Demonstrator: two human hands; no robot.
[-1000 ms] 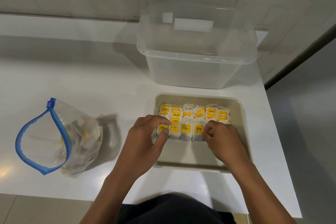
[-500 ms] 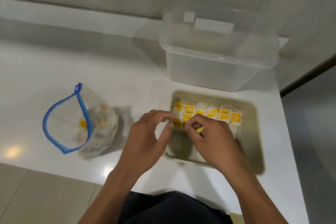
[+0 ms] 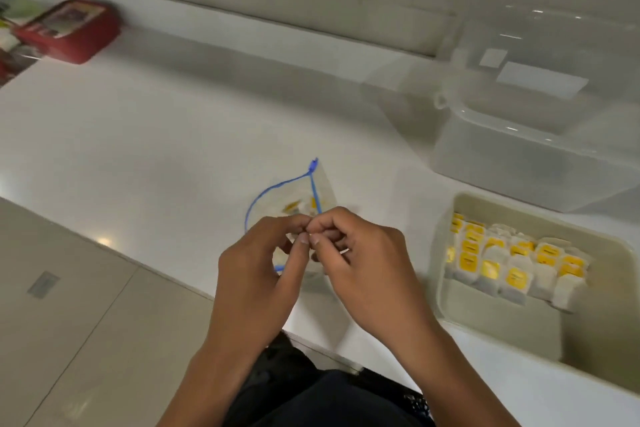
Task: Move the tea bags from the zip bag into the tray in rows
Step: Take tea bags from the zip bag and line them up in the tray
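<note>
Item: my left hand [image 3: 258, 263] and right hand [image 3: 360, 253], fingertips pinched together over the blue-rimmed zip bag [image 3: 294, 198] on the white table [image 3: 138, 149], contents of grip unclear; yellow-labelled tea bags [image 3: 502, 263] rowed in beige tray [image 3: 446, 288] rightward; clear bin [image 3: 519, 149] behind, tiled floor [image 3: 69, 305].

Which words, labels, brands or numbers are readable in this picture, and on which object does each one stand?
No text can be read with certainty.
Tea bags in the tray: dark print on yellow labels, too blurred.
Red box: a printed label, too blurred.
Clear container: two white stickers, no print visible.
Zip bag: no print visible.
</note>
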